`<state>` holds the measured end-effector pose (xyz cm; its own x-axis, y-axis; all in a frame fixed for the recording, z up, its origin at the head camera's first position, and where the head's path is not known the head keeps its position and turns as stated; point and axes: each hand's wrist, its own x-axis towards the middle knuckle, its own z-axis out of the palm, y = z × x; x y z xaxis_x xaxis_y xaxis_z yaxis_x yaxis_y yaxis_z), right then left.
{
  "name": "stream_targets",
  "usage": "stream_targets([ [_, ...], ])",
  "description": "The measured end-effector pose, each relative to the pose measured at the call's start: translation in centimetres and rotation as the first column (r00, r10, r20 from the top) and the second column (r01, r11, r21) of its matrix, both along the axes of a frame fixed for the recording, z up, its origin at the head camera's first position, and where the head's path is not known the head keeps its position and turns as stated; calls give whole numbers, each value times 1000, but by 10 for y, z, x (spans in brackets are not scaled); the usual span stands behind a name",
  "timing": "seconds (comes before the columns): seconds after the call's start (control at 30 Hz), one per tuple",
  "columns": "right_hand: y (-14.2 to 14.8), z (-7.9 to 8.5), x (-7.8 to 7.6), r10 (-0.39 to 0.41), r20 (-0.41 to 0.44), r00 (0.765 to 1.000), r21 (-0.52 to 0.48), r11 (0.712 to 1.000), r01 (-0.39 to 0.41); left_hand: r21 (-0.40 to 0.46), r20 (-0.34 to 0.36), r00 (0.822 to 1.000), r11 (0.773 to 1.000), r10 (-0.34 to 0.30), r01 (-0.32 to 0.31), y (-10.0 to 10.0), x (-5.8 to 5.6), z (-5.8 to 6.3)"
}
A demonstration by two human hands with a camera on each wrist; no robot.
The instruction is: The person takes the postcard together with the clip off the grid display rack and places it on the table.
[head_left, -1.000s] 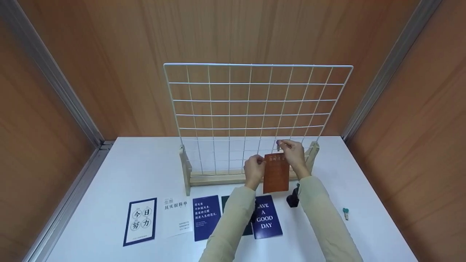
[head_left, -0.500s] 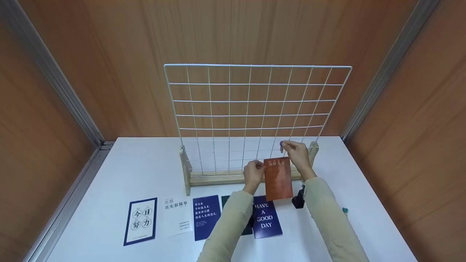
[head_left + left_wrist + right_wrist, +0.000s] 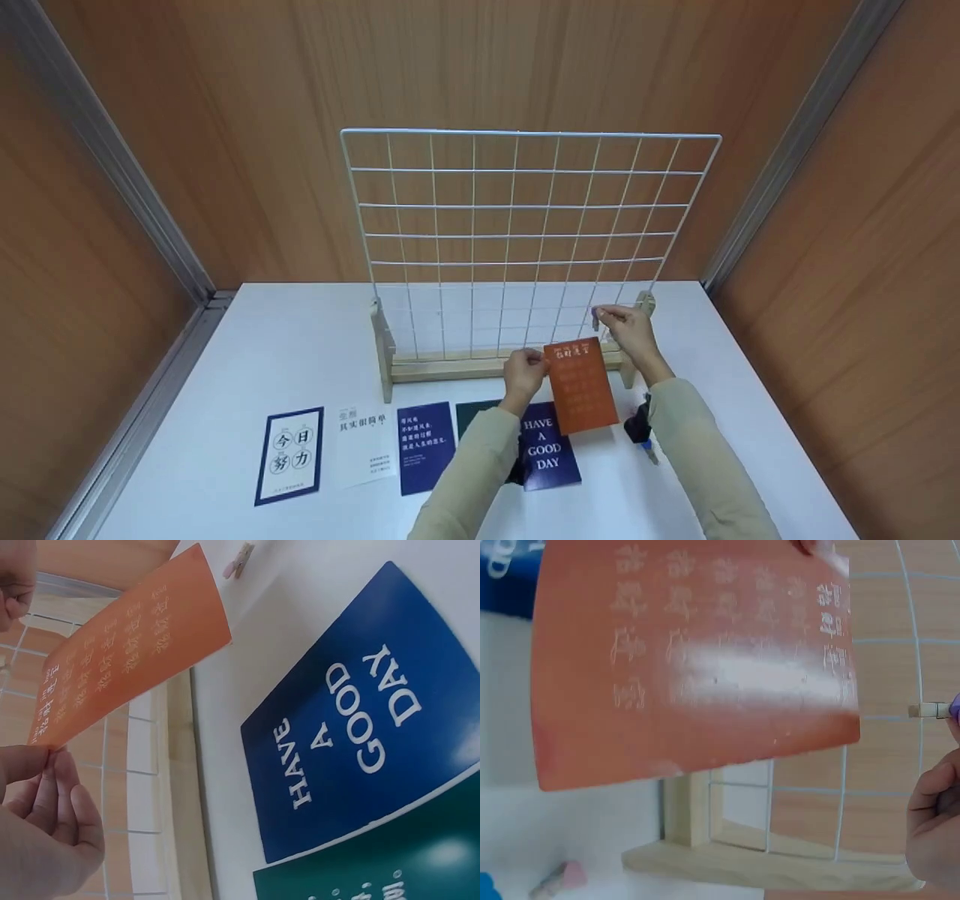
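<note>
My left hand (image 3: pixel 523 381) pinches an orange card (image 3: pixel 583 394) with white lettering by its upper left corner, between thumb and fingertips. The card hangs tilted in front of the white wire grid (image 3: pixel 532 205), over the table. In my right hand (image 3: pixel 631 334) is a small wooden clothespin (image 3: pixel 930 710) with a purple end, held between thumb and fingers. Its bare wooden tip points down, just above and right of the card's top edge, in the head view. Clothespin and card are apart in the right wrist view.
The grid stands in a wooden base (image 3: pixel 442 370). Nearer me lie several cards, including a blue "HAVE A GOOD DAY" card (image 3: pixel 544 457) and a dark green card (image 3: pixel 474 412) partly under my left sleeve. A loose pink-ended clothespin (image 3: pixel 559 879) lies on the table.
Both hands have come lower and away from the grid, the right hand also farther right. The orange card has moved down and right with a new tilt. Both holds remain.
</note>
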<state>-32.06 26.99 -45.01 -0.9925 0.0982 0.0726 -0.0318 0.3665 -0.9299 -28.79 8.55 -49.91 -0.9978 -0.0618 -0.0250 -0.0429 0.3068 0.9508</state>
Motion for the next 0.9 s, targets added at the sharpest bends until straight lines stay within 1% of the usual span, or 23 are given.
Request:
stream_targets([
  [0.17,15,-8,4,14,51,999,23,1000,-15,24,40,999,999,-26,25,2,2,-10],
  [0.33,27,-19,7,3,55,998,35,999,-5,61,62,997,998,-39,35,4,5,-18],
  [0.4,31,-23,7,-4,51,999,47,999,2,76,62,997,996,-44,39,5,6,-20],
  [0.5,36,-28,10,0,61,998,38,999,-2,103,77,995,993,-58,50,5,11,-22],
  [0.67,44,-35,13,29,103,994,2,1000,-29,103,82,993,992,-81,72,6,17,-26],
  [0.73,47,-37,15,43,114,993,-6,999,-43,99,85,993,993,-77,68,8,19,-27],
  [0.9,55,-40,19,59,152,987,15,998,-62,120,92,993,991,-69,57,12,20,-31],
])
